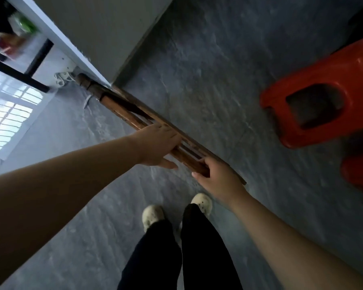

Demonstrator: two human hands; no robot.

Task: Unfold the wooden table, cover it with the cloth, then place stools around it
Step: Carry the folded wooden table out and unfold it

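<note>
The folded wooden table stands on edge, seen from above as a narrow brown strip running from a wall corner toward me. My left hand lies over its top edge, fingers wrapped round the wood. At the near end, my right hand grips the table's edge with its fingers curled round it. Two red plastic stools stand on the floor to the right, one with a cut-out top, the other partly out of frame. No cloth is in view.
A grey wall meets the table's far end. White cabinet or frame parts and a barred window lie at the left. Grey floor spreads around. My feet in white shoes stand just behind the table.
</note>
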